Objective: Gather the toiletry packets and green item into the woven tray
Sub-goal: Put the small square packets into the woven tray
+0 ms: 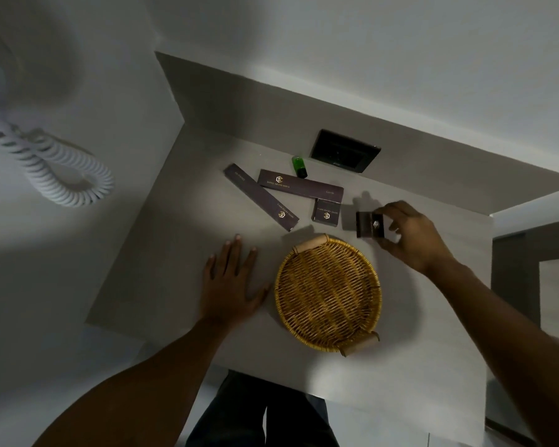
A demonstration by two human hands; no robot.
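Note:
A round woven tray (328,293) with two wooden handles sits on the grey counter, nothing in it. My right hand (410,235) holds a small dark packet (368,224) just above the counter, to the right of and beyond the tray. My left hand (231,279) lies flat on the counter, fingers spread, left of the tray. Beyond the tray lie a long dark packet (260,196), a second long dark packet (300,186), and a small dark packet (326,212). A small green bottle (299,166) lies behind them.
A black wall plate (344,150) sits on the back ledge behind the bottle. A white coiled cord (55,171) hangs at the left. The counter's front edge runs just below the tray, with my dark trousers (262,414) under it.

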